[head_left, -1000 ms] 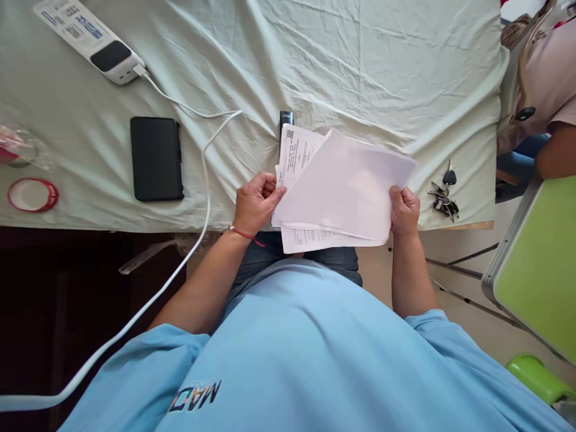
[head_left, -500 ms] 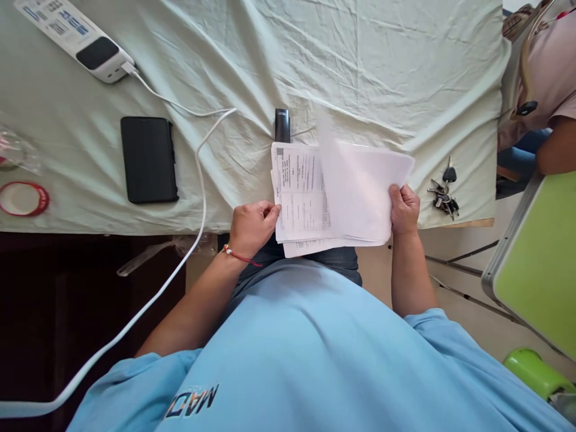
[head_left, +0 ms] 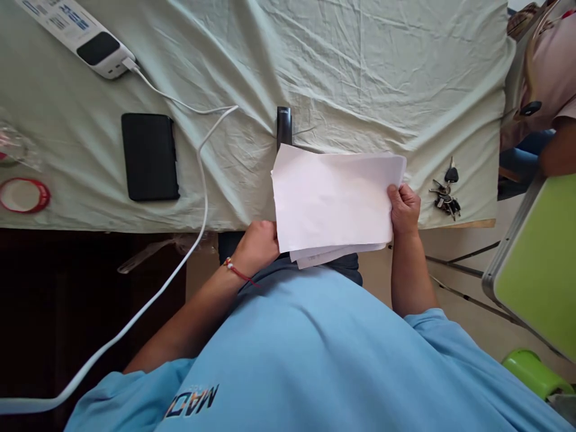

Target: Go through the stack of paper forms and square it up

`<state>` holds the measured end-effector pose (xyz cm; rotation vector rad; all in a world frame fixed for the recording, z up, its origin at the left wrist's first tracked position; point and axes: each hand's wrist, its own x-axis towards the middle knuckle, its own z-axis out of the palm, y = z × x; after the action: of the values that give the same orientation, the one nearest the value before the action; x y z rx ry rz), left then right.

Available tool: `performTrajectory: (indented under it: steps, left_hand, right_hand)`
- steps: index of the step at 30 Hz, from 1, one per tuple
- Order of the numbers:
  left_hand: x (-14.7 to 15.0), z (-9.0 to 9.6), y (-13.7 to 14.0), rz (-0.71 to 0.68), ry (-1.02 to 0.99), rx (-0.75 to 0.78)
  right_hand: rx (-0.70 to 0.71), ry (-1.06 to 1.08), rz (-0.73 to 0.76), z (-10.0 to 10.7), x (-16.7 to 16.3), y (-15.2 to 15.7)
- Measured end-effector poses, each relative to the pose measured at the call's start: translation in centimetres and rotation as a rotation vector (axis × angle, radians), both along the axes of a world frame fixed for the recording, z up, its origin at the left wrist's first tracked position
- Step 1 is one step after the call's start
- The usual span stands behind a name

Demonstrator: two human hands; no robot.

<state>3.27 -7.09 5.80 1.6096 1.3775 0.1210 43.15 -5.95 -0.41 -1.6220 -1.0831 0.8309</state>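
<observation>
A stack of paper sheets (head_left: pixel 333 198) is held over the table's front edge, a blank white side facing up. Lower sheets stick out unevenly along its near edge. My right hand (head_left: pixel 405 208) grips the stack's right edge, thumb on top. At the lower left edge is my left hand (head_left: pixel 260 247), closed, its fingertips hidden by the top sheet; a red string bracelet is on the wrist. Just beyond the stack lies a narrow black object (head_left: pixel 284 125), partly covered by the paper.
On the pale green cloth (head_left: pixel 324 66) lie a black phone-like case (head_left: pixel 150 157), a white power strip (head_left: pixel 103 51) with a white cable (head_left: pixel 204 180), a red tape roll (head_left: pixel 24 195) and keys (head_left: pixel 447 195). A green folding table (head_left: pixel 540 258) and a person (head_left: pixel 551 78) are at right.
The lifted sheet has come down to the left, covering the printed page with a blank side. My left hand has moved lower along the left edge; my right hand keeps its grip.
</observation>
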Motion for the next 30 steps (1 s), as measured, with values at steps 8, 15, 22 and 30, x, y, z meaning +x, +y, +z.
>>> performTrajectory:
  steps: [8, 15, 22, 30]
  left_hand:
    - [-0.1, -1.2, -2.5, 0.346, -0.093, -0.146]
    - [0.0, -1.1, -4.1, 0.395, -0.150, -0.154]
    - [0.3, -1.9, -4.7, 0.308, -0.202, -0.302]
    - [0.1, -2.3, -5.3, 0.218, 0.168, 0.037]
  right_hand:
    - [-0.001, 0.024, 0.004, -0.1, 0.0, 0.0]
    - [0.008, -0.039, 0.027, -0.2, -0.1, 0.0]
    - [-0.049, -0.007, 0.030, 0.3, -0.1, -0.1]
    - [0.005, -0.132, 0.087, 1.5, -0.2, 0.0]
